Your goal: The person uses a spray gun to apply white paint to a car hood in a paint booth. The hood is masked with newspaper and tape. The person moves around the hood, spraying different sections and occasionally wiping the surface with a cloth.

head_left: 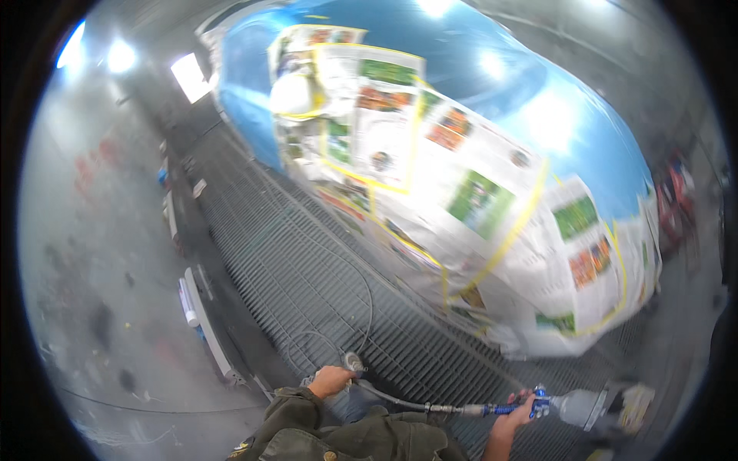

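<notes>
My right hand (520,411) is wrapped round the handle of a spray gun (540,402) with blue metal parts. A cloudy plastic cup (578,408) sits on the gun, pointing away to the right. From the gun's blue handle and fittings, a grey air hose (400,399) runs left to my left hand (332,382), whose fingers are closed round it. Ahead stands a car covered in blue plastic film (254,84) and printed newspaper sheets (453,253), joined with yellow masking tape (516,232). Both hands are apart from the car.
Slatted metal grating (269,253) forms the floor, with hose loops (370,296) lying on it. My shoe (353,363) shows beside my left hand. Along the stained left wall (100,253) runs a ledge (206,326) with a white roll (187,301). Blurred red equipment (676,192) stands far right.
</notes>
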The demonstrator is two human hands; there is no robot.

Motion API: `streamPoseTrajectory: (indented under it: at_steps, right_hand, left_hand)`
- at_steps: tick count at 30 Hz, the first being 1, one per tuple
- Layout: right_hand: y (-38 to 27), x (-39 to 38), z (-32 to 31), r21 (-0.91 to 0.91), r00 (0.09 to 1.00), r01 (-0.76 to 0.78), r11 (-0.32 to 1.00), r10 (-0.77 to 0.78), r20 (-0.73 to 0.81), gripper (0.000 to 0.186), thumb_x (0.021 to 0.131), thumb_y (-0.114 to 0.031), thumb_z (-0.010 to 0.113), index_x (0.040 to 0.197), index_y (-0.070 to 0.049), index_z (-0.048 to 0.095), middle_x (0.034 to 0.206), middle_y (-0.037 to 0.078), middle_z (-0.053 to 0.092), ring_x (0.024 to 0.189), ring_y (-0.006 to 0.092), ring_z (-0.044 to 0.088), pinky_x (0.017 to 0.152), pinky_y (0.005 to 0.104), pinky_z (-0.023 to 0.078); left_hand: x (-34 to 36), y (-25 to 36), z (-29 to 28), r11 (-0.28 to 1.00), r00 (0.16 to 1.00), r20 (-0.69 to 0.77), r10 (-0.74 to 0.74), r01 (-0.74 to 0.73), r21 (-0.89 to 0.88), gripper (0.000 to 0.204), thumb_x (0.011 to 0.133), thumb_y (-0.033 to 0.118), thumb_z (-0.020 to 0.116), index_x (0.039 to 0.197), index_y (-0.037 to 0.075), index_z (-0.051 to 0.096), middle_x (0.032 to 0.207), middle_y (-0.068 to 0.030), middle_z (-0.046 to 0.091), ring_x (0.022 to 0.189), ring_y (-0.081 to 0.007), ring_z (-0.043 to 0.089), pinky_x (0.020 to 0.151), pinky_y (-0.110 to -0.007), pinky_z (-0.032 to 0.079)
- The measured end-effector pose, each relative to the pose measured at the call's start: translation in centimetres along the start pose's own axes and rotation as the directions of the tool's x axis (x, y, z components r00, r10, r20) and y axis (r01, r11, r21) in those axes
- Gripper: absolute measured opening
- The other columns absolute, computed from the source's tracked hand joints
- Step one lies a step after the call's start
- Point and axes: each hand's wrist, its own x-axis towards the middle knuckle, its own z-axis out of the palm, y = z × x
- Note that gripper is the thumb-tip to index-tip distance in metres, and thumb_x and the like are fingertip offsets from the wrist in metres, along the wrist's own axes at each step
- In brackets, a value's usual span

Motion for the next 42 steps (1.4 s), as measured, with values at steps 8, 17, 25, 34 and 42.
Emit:
streamPoseTrajectory:
  at_steps: [8,17,25,34,42]
  right_hand:
    - [12.7,-13.7,17.5,-0.048,0.934,0.103,0.994,-0.080,0.348,0.017,0.102,-0.024,0.053,0.114,-0.013,0.059,0.091,-0.001,0.061,0.081,0.0095,0.058,0.052,0.0231,0.043]
    - [16.0,-35.0,41.1,-0.019,0.722,0.149,0.989,-0.096,0.686,0.031,0.105,-0.029,0.050,0.129,-0.011,0.052,0.112,0.000,0.060,0.096,0.0105,0.058,0.049,0.0206,0.045]
    - [20.8,-44.7,58.2,0.138,0.236,0.088,0.986,-0.155,0.959,0.030,0.106,-0.027,0.046,0.121,-0.002,0.049,0.115,0.011,0.055,0.096,0.0151,0.056,0.041,0.0220,0.052]
    - [22.4,-47.6,73.3,0.161,0.018,0.024,0.987,-0.162,0.987,0.048,0.105,-0.041,0.043,0.115,0.006,0.045,0.092,0.014,0.052,0.064,0.0161,0.056,0.038,0.0241,0.051]
    - [23.0,-52.8,74.0,0.165,0.466,0.456,0.874,-0.392,0.793,0.061,0.097,-0.048,0.054,0.119,0.008,0.049,0.094,0.015,0.057,0.075,0.0198,0.061,0.037,0.0249,0.048]
  left_hand:
    - [1.0,-18.1,-5.9,0.989,0.989,-0.129,-0.075,0.057,-0.139,0.027,0.087,0.013,0.057,0.110,0.018,0.071,0.092,-0.0097,0.072,0.086,-0.0340,0.068,0.070,-0.046,0.053]
    - [0.7,-32.9,-10.9,0.971,0.952,-0.258,-0.163,0.109,-0.211,0.018,0.089,0.019,0.057,0.102,0.017,0.070,0.089,-0.0079,0.072,0.085,-0.0315,0.069,0.067,-0.044,0.053]
    - [-0.1,-49.0,-3.7,0.738,0.785,-0.024,-0.619,0.571,-0.361,0.023,0.087,0.032,0.064,0.100,0.017,0.075,0.091,-0.0144,0.072,0.087,-0.0356,0.069,0.074,-0.049,0.055]
    - [9.1,-59.7,-17.1,0.683,0.697,-0.188,-0.691,0.545,-0.487,0.025,0.080,0.020,0.062,0.100,0.017,0.077,0.088,-0.0169,0.072,0.085,-0.0391,0.068,0.073,-0.050,0.054]
    - [26.0,-71.1,-38.6,0.963,0.982,-0.171,-0.083,0.035,-0.267,0.029,0.081,0.028,0.067,0.107,0.018,0.074,0.089,-0.0134,0.072,0.085,-0.0374,0.068,0.073,-0.047,0.053]
